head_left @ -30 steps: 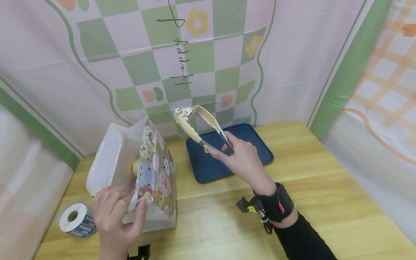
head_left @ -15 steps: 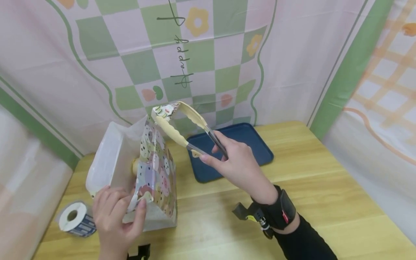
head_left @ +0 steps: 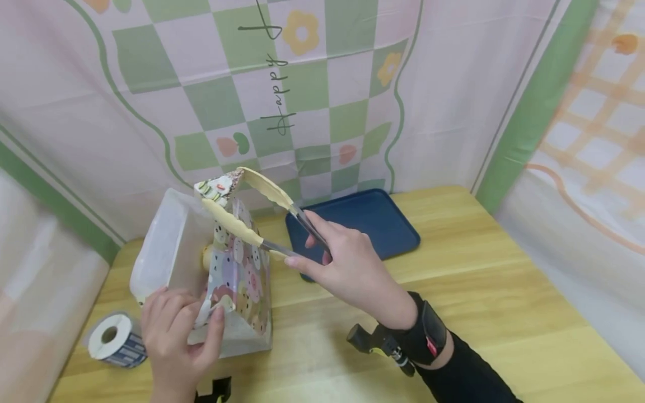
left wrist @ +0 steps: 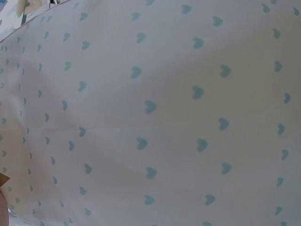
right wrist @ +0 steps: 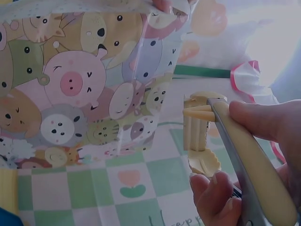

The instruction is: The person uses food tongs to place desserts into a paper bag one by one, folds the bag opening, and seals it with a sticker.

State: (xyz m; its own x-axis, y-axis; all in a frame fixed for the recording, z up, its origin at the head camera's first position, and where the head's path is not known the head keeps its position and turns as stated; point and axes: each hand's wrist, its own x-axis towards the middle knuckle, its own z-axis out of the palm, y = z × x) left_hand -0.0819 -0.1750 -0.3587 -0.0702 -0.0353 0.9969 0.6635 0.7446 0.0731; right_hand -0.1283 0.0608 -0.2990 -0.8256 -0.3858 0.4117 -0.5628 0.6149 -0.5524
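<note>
My right hand (head_left: 347, 268) grips a pair of tongs (head_left: 234, 225) with cream-coloured heads and metal arms. Pinched between the heads is a slice of cake (head_left: 219, 187), white on top with coloured bits and a dark speckled edge. It overlaps the far upper edge of a paper bag (head_left: 242, 280) printed with cartoon animals. The bag stands with its mouth open, and my left hand (head_left: 176, 330) pinches its near rim. A yellowish round item (head_left: 206, 257) shows partly inside. Heart-patterned paper (left wrist: 150, 108) fills the left wrist view. In the right wrist view, the slice's layered side (right wrist: 195, 132) shows between the tong heads.
A dark blue tray (head_left: 373, 224) lies on the wooden table (head_left: 484, 291) behind my right hand. Left of the bag sits a roll of labels (head_left: 117, 341). A patterned curtain (head_left: 282, 84) hangs right behind the table.
My right hand has moved left with the tongs and cake slice, from over the tray's left side to the bag's far upper edge. My left hand stays on the rim.
</note>
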